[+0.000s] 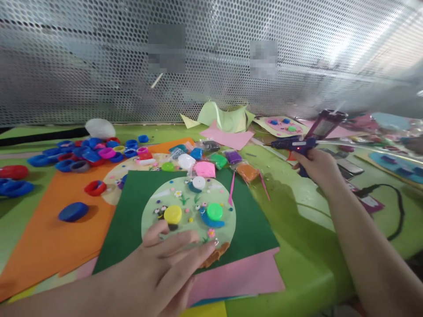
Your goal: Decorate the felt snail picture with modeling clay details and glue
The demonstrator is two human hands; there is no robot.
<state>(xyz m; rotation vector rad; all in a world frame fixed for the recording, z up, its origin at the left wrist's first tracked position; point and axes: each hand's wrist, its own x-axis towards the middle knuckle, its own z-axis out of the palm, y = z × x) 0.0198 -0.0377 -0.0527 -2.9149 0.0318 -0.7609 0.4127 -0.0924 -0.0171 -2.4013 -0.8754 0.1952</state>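
Note:
At the right, my right hand (319,169) is closed round the handle of a dark blue glue gun (291,143), its nozzle pointing left and a small red light showing. My left hand (165,264) lies with fingers apart over the lower part of a pale green round card (228,224), holding nothing. Clay snails with a yellow cap (172,215), a bright green cap (214,211) and a white cap (198,182) decorate the card, along with little flowers and dots. Brown clay (216,255) lines its lower right edge. Under it is a dark green sheet (254,233).
Bottle caps (90,154) are heaped at the left, by orange sheets (39,237). Bagged coloured clay (205,169) and pink modelling tools (231,189) lie behind the card. Folded paper (224,119) stands near a perforated metal panel (211,57). A black cable (399,207) curls at right.

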